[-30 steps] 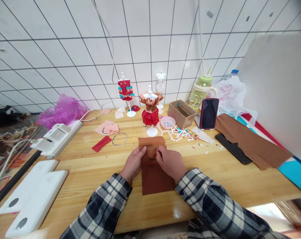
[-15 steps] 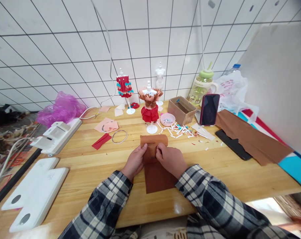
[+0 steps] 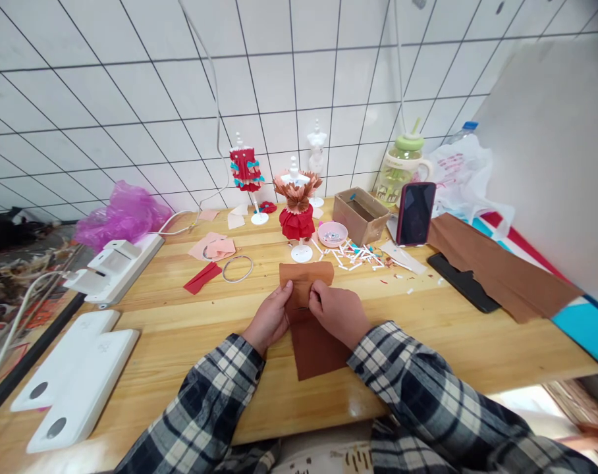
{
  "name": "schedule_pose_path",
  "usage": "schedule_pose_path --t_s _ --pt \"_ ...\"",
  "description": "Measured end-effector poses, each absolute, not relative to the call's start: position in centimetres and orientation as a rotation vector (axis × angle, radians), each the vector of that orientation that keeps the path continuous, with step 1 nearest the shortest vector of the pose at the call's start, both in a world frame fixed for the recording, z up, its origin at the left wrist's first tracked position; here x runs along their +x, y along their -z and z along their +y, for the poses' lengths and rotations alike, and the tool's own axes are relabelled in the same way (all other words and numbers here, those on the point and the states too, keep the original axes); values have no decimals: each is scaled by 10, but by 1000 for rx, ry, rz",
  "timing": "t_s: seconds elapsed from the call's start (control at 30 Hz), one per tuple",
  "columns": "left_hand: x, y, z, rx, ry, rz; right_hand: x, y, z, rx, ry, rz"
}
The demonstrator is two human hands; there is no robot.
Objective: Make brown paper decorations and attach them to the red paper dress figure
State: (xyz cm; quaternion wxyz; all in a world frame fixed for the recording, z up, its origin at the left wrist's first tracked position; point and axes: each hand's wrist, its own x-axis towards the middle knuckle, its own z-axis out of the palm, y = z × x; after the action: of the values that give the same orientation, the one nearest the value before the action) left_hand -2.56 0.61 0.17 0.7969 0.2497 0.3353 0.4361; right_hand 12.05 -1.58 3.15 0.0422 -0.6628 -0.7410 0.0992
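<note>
A sheet of brown crepe-like paper (image 3: 319, 345) is held up between my hands, its top part curled over and its lower part hanging toward the table. My left hand (image 3: 269, 318) pinches its left edge, thumb on the front. My right hand (image 3: 338, 313) is closed on the paper's right side, fingers bent in; whether anything else is in them is hidden. Just beyond the paper stands a small white mannequin in a red skirt (image 3: 298, 224) with a pleated brown collar (image 3: 298, 195).
Behind stand a mannequin in a red dress (image 3: 246, 170) and a bare white mannequin (image 3: 317, 155). White paper bits (image 3: 351, 257), a pink dish (image 3: 332, 234), a cardboard box (image 3: 361, 217) and a phone (image 3: 415, 214) lie right. A metal ring (image 3: 238, 269) and power strip (image 3: 126, 270) are left.
My hands keep their grip on the brown paper. Its lower edge has swung slightly to the right and up. The camera view has shifted a little.
</note>
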Motion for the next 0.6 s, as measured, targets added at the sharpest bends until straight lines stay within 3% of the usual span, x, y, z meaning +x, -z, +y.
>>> schedule_pose_path --t_s 0.6 --pt "-22 -5 2 480 -888 662 121 -32 -16 -1987 -342 -2255"
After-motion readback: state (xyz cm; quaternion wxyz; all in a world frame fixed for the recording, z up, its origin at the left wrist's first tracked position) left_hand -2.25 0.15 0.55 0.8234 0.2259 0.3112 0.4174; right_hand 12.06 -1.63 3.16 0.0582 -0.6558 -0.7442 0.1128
